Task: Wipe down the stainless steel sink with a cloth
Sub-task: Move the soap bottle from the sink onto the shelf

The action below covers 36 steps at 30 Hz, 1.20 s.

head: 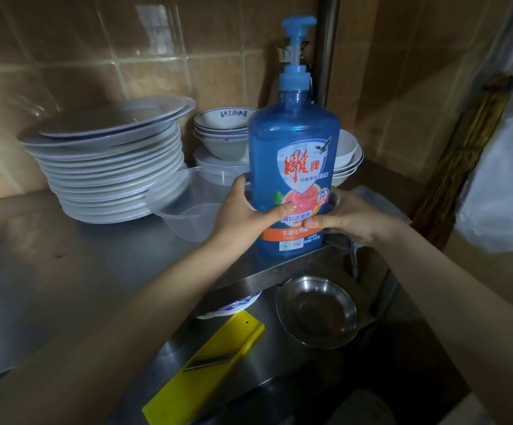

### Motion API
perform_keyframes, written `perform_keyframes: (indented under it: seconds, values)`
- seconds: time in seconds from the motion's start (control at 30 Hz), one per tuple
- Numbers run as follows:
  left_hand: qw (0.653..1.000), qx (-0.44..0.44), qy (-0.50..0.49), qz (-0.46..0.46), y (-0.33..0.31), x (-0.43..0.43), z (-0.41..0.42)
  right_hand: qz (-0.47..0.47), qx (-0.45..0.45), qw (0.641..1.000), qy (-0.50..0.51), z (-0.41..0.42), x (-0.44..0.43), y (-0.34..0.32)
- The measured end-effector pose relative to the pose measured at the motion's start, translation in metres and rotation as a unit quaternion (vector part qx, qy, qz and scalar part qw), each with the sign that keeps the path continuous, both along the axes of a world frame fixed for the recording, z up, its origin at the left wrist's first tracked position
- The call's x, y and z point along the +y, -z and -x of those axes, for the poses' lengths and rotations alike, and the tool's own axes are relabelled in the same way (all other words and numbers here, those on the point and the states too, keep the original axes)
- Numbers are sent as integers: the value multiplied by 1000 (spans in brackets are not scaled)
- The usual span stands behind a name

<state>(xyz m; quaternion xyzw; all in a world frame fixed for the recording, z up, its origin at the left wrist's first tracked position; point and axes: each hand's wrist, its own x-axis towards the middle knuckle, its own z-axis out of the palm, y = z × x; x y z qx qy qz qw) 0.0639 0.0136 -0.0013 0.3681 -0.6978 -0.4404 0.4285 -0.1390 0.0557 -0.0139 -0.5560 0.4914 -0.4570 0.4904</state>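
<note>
Blue soap bottle [293, 154] clasped by both hands, above steel sink [279, 357] holding bowl [316, 311].

Dish soap pump bottles: one, the blue dish soap bottle [293, 154] that I hold upright between my two grips.
My grips: two, my left grip [243, 214] and my right grip [348, 217], both pressed to the bottle's lower label.
Plate stacks: one stack of white plates [111, 167] on the desk, too many and too blurred for me to count singly.
Nested bowls with blue rims: one pile [223, 130]; I make out about four.
Clear plastic cups: one [187, 204].
Steel bowls: one [316, 311] in the sink.
Yellow slicers: one [209, 363].
</note>
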Motion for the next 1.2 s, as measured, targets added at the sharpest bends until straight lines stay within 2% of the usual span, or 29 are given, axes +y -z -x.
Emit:
perform_keyframes:
  seconds: [0.17,0.33,0.5,0.67,0.93,1.2]
  values:
    - [1000,-5,-7,25,10,-3,-4,29,28,999,7,-3,-6,2]
    - [995,-43,73,59,8,-5,-13,35,35,999,-5,-2,-6,5]
    - [989,-40,118,84,13,-6,-19,34,47,998,-13,1,-7,6]
    - [990,-26,93,103,22,-12,-13,18,29,999,-27,8,-4,8]
    - [993,-44,62,87,21,-13,-2,-17,29,999,-30,24,-7,7]
    - [993,-57,55,83,23,-13,-2,-3,20,999,-32,25,-10,7]
